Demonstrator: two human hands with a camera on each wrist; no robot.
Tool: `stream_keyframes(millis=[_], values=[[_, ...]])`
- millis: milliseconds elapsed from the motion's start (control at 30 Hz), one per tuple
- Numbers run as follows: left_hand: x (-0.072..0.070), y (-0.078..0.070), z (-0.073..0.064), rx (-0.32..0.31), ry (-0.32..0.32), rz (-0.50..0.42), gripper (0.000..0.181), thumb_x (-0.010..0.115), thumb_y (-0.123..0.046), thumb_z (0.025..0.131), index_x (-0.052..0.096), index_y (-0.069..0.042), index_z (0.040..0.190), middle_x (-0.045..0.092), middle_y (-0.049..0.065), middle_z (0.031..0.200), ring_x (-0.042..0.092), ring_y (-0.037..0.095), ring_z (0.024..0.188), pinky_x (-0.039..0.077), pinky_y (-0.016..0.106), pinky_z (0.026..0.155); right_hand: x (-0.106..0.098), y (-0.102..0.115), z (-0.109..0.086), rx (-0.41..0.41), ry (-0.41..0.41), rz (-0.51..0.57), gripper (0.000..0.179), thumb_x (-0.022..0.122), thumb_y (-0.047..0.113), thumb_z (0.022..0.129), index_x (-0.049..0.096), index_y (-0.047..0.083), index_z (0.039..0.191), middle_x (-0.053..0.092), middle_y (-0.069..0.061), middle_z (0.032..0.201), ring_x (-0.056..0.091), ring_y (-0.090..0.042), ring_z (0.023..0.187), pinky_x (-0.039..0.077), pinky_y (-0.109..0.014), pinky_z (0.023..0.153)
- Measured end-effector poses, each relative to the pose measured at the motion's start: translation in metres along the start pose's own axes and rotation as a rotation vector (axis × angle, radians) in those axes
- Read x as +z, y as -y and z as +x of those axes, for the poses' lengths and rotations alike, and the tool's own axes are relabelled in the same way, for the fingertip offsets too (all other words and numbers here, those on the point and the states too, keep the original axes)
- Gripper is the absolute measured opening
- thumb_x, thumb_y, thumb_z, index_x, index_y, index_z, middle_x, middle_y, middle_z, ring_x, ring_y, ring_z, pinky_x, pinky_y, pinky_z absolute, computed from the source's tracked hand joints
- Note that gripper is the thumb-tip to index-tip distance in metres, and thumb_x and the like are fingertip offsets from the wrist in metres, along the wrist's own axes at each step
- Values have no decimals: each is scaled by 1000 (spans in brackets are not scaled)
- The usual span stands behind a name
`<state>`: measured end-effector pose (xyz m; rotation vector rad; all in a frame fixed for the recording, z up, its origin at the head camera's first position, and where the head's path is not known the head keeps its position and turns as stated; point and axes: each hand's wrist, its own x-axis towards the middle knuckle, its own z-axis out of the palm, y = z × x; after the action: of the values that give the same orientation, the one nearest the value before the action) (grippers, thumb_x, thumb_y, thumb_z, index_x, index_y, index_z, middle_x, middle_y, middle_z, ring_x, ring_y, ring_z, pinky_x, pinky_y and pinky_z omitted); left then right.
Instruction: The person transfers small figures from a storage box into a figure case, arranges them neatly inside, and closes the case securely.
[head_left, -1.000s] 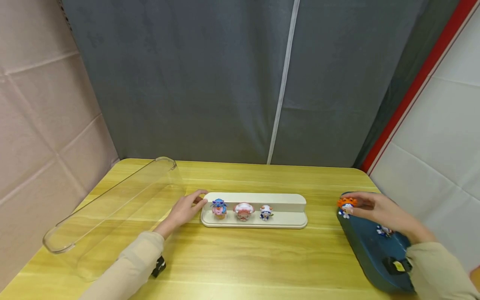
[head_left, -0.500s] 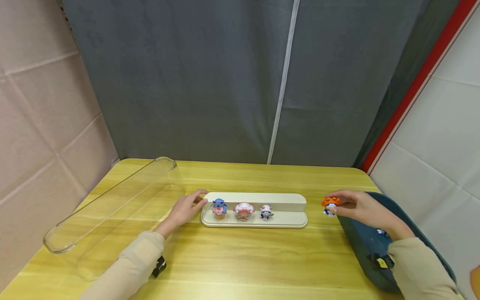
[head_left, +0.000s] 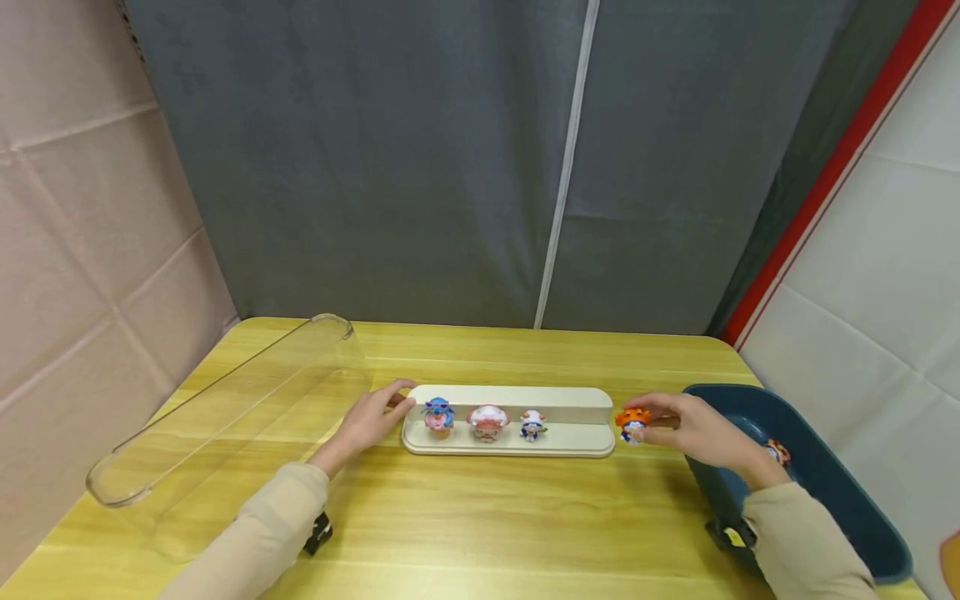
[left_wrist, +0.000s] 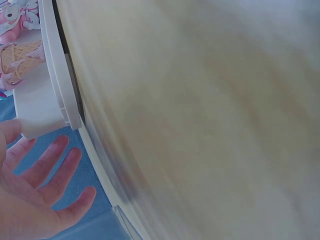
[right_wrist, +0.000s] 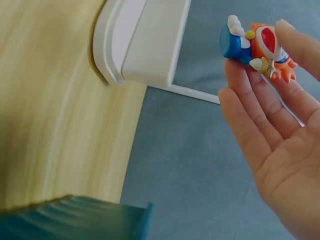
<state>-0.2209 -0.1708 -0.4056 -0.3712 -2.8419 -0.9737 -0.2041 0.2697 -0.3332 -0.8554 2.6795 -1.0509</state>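
Observation:
My right hand (head_left: 697,427) pinches a small figurine (head_left: 632,423) with an orange crab-like top and a blue-and-white body, just off the right end of a white two-step display stand (head_left: 576,438). In the right wrist view the figurine (right_wrist: 265,47) sits between thumb and fingertips, its round blue base (right_wrist: 229,42) turned to the left. My left hand (head_left: 371,418) has its fingertips at the stand's left end; in the left wrist view its fingers are spread. On the lower step stand a blue-and-pink figurine (head_left: 438,418), a pink-and-white one (head_left: 487,423) and a white-and-blue one (head_left: 532,425).
A dark blue bin (head_left: 847,492) stands at the table's right, with another orange figurine (head_left: 777,452) inside. A clear plastic cover (head_left: 232,417) lies slanted on the left. A grey curtain (head_left: 405,183) hangs behind the wooden table (head_left: 510,521).
My right hand has carried the orange-topped figurine left from over the bin to near the stand's right end. My left hand has stayed where it was.

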Motion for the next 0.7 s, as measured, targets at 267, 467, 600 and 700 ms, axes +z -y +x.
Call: stream_keyframes(millis=[267,467,600,700], values=[[0,1,0,-5,0,0,31,51,-27,91,53,-13,119,62,6,95,57,22,87,43,42,74,21,-4,10,-14,1,32,41,62,27,83,55,2,115,58,-3,103,55,-16,89,44,-41,79],[0,0,0,1,3,-4,32,51,-26,91,53,-12,119,62,7,96,57,23,88,43,43,75,37,-9,20,-20,4,80,41,64,24,81,55,0,114,58,-5,103,55,-20,91,44,-39,78],[-1,0,0,0,6,-2,32,51,-26,91,52,-12,119,62,7,96,57,23,89,43,43,76,46,-11,26,-39,-14,84,39,65,21,81,56,0,113,58,-6,103,54,-22,92,44,-40,78],[0,1,0,1,7,0,31,51,-26,91,52,-12,119,62,7,96,57,23,88,43,43,75,53,-14,31,-66,-26,59,37,64,19,81,57,-1,111,59,-6,102,55,-21,91,45,-38,76]])
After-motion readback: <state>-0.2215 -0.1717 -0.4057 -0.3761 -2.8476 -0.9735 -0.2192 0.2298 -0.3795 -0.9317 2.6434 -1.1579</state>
